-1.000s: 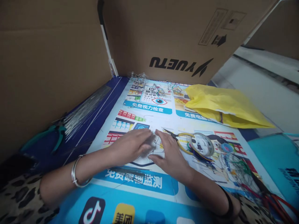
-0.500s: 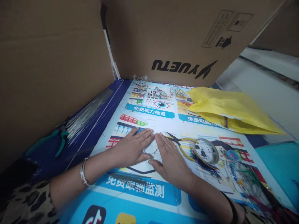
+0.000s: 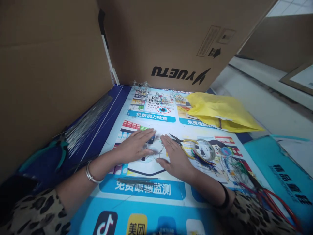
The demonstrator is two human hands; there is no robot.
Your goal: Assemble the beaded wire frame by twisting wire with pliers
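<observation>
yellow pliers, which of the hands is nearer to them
Right. The right hand is just left of the yellow pliers, close to their black tips; the left hand is farther left, across a gap beyond the right hand.

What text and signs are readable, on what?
"YUETU", upside down, and arrow: cardboard box
"免费视力检查": poster
"免费电脑…": poster, partly under yellow pouch
"免费…监测": poster, middle obscured by wires
"美团": yellow icon
"精品童…": turquoise bag, last character blurred
"E" rows: eye chart
Music-note logo: black icon
Too small or blurred: box's framed print, blue icon, bag's smaller text
</observation>
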